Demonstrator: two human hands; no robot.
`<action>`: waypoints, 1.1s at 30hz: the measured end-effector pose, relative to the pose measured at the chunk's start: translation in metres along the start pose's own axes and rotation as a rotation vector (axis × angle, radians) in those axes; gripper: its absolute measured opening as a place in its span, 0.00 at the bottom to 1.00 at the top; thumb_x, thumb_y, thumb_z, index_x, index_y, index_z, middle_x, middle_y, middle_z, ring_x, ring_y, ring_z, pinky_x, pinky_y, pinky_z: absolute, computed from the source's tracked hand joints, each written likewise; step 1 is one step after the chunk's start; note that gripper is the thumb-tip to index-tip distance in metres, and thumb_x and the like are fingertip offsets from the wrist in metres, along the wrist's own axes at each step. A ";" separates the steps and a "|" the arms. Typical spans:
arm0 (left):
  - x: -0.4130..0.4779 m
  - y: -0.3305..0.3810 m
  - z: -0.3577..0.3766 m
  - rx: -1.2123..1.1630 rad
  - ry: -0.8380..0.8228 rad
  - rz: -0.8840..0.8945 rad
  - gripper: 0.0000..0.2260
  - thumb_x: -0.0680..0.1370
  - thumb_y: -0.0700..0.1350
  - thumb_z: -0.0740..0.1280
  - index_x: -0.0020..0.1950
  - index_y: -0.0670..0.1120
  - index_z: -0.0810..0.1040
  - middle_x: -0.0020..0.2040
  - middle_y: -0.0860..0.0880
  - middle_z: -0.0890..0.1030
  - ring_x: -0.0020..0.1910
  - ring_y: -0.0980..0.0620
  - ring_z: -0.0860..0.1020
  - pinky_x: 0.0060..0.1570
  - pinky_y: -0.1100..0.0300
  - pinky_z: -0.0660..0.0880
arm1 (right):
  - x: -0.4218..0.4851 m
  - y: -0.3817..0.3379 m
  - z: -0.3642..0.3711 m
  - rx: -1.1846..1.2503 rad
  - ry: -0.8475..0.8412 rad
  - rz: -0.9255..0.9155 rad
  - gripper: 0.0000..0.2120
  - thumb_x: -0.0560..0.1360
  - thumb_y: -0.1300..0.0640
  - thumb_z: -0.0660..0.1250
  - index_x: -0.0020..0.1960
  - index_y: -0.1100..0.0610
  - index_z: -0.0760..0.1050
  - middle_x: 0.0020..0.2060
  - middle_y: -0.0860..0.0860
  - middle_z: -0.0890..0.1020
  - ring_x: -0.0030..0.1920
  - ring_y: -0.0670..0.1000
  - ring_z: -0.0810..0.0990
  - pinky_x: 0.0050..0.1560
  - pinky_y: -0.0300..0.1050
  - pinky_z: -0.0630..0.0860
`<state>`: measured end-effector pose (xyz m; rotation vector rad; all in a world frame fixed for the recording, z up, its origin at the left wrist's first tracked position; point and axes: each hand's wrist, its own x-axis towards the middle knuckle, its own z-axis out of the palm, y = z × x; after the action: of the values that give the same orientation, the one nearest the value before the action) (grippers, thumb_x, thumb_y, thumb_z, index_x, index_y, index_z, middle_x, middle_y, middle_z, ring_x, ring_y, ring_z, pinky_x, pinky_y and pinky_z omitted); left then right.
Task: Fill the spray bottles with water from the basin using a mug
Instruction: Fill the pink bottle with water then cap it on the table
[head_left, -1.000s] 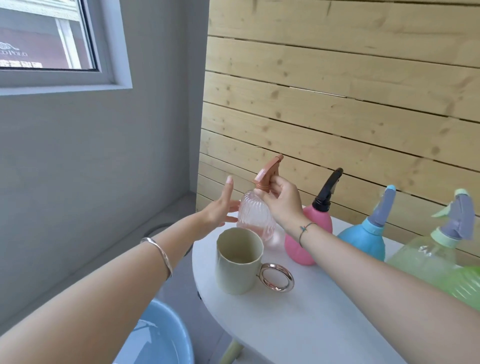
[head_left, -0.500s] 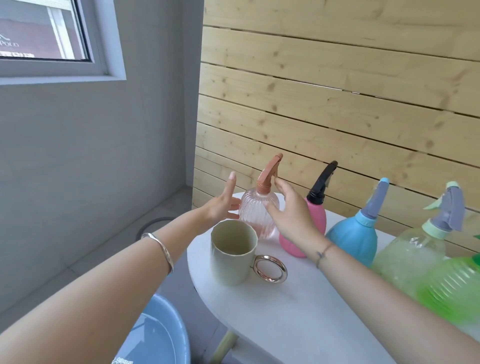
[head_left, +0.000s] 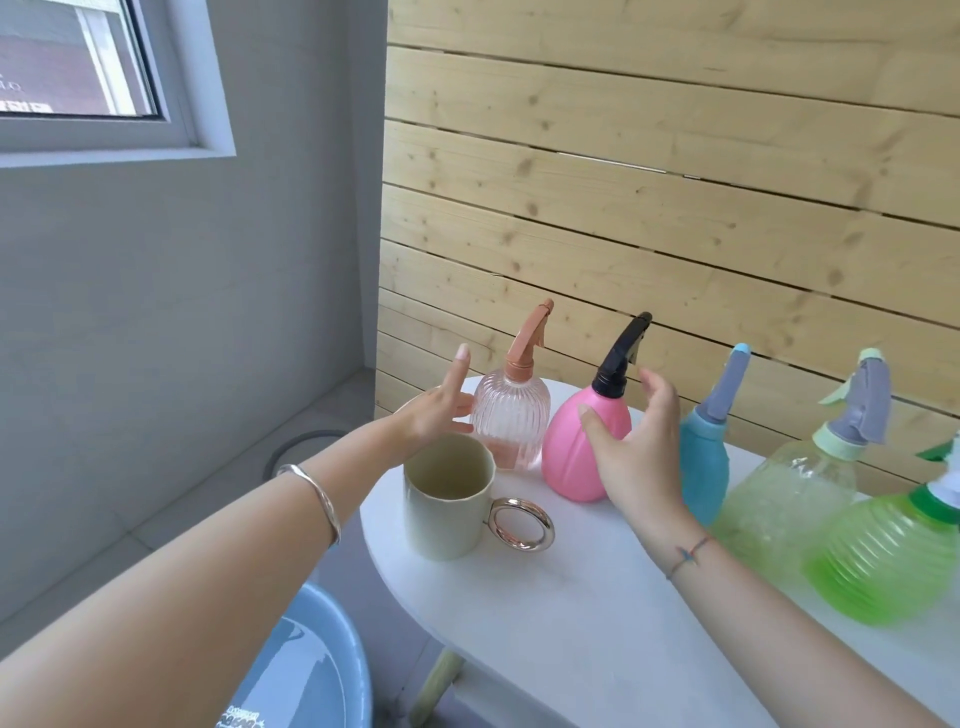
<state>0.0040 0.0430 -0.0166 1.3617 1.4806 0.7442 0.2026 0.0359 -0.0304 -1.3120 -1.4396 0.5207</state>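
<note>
A row of spray bottles stands on the white table (head_left: 545, 613). The clear ribbed pink bottle (head_left: 511, 421) with a peach sprayer is leftmost; my left hand (head_left: 439, 410) is open beside it, fingertips touching its left side. My right hand (head_left: 641, 441) is open, its fingers spread by the opaque pink bottle (head_left: 574, 447) with a black sprayer, thumb against its front. Further right stand a blue bottle (head_left: 704, 457), a pale green clear bottle (head_left: 789, 499) and a bright green bottle (head_left: 883, 566). A cream mug (head_left: 449, 504) with a gold ring handle stands in front. The blue basin (head_left: 311, 670) sits below the table.
A wooden slat wall (head_left: 675, 208) runs right behind the bottles. A grey wall with a window (head_left: 78, 67) is on the left. A round floor drain (head_left: 306, 441) lies in the corner. The basin stands on the floor by the table's left edge.
My right hand let go of the clear pink bottle's sprayer and moved right to the opaque pink bottle. My left hand stayed beside the clear bottle.
</note>
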 end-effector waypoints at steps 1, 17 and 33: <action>0.000 0.000 0.000 0.000 -0.001 -0.004 0.37 0.81 0.64 0.36 0.72 0.42 0.71 0.72 0.46 0.73 0.69 0.48 0.73 0.58 0.65 0.58 | 0.004 0.001 0.002 -0.001 -0.010 0.035 0.30 0.74 0.62 0.69 0.72 0.59 0.60 0.68 0.47 0.66 0.67 0.45 0.64 0.59 0.26 0.55; -0.060 0.030 0.033 0.133 0.330 0.566 0.29 0.71 0.59 0.74 0.69 0.55 0.71 0.68 0.58 0.74 0.64 0.62 0.72 0.58 0.75 0.65 | 0.012 -0.059 -0.035 0.127 0.139 -0.164 0.09 0.71 0.55 0.75 0.49 0.55 0.80 0.43 0.45 0.83 0.46 0.47 0.81 0.52 0.42 0.76; -0.154 0.064 0.128 -0.238 -0.034 0.379 0.40 0.56 0.60 0.78 0.65 0.53 0.71 0.59 0.52 0.80 0.55 0.56 0.81 0.52 0.60 0.79 | -0.050 -0.106 -0.159 0.556 -0.169 0.077 0.12 0.66 0.50 0.74 0.47 0.54 0.82 0.42 0.48 0.84 0.45 0.44 0.79 0.52 0.39 0.74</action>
<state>0.1346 -0.1150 0.0325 1.4765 1.0768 1.0937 0.2892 -0.0922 0.0931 -0.8923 -1.2546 1.0207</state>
